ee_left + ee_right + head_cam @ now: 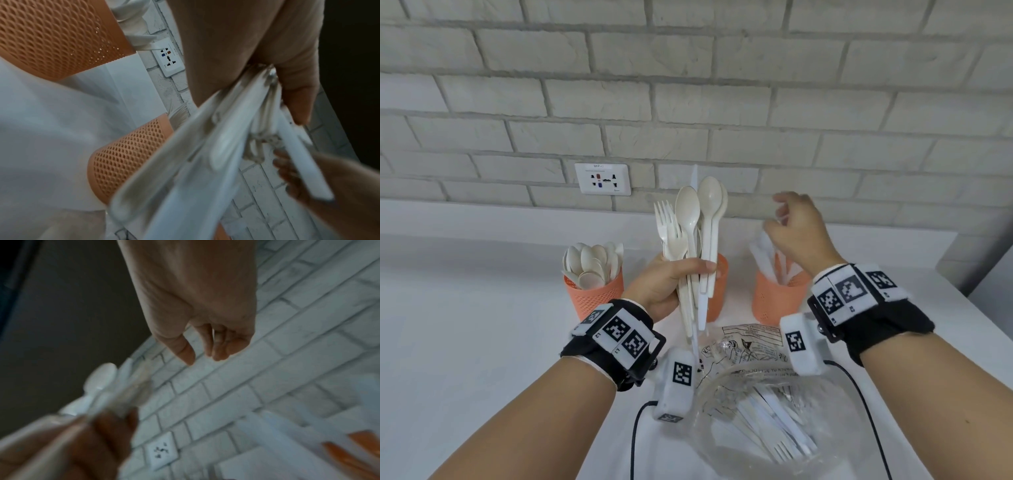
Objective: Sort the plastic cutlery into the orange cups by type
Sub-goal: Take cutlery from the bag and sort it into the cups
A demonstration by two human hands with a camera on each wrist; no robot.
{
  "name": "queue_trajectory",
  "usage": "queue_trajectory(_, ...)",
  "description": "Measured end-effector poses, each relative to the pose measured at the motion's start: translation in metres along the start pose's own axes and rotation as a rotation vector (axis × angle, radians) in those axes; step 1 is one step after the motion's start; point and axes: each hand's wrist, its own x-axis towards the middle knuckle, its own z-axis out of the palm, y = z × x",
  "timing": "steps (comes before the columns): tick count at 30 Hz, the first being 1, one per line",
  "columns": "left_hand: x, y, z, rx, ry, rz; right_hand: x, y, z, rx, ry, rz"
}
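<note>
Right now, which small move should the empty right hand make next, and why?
Probably reach back to the bundle that the left hand grips and pinch one piece. The right hand hangs open and empty above the right cup, while spoons and forks remain mixed in the bundle.

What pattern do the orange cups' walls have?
A fine perforated mesh; the cups show it best in the left wrist view.

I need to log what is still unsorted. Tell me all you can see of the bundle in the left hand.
The bundle is a fan of cream plastic cutlery, held upright: forks on its left, spoons on its right, bowls and tines up. The left hand grips it mid-handle in front of the middle orange cup; the handle ends hang below the hand. Nothing else touches it.
</note>
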Motion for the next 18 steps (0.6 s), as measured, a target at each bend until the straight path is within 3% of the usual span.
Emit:
queue_trajectory(2, 0.000, 0.000, 0.002, 0.017, 0.028, -0.013, -0.011, -0.025, 0.002, 0.075, -0.099, -0.043)
queue_trajectory(4, 0.000, -0.001, 0.004, 0.038, 0.041, -0.021, -0.020, -0.039, 0.012, 0.126, -0.293, -0.010)
queue_trajectory(6, -0.003, -0.001, 0.005, 0.047, 0.045, -0.027, -0.027, -0.045, 0.022, 0.178, -0.382, 0.038)
queue_trajectory(11, -0.014, -0.003, 0.001, 0.025, 0.071, -0.053, -0.039, -0.050, 0.030, 0.133, -0.402, 0.053)
queue_trajectory(18, -0.020, 0.001, -0.006, -0.051, 0.094, -0.102, -0.053, -0.056, 0.024, 0.402, -0.451, 0.123)
